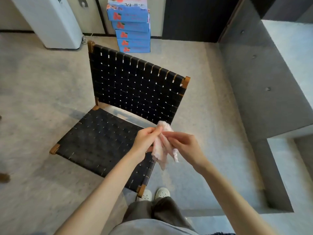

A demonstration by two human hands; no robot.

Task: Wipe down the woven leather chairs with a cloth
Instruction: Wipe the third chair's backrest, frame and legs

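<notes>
A low chair with a black woven leather seat and backrest on a brown wooden frame stands on the floor before me. Above the seat's right front corner I hold a pale pink cloth between both hands. My left hand pinches its upper edge. My right hand grips the cloth from the right, fingers curled round it. The cloth hangs crumpled below my hands and does not touch the chair.
A stack of blue boxes stands behind the backrest. A white appliance stands at the back left. A grey concrete block rises on the right. My feet in white shoes stand by the chair's front corner.
</notes>
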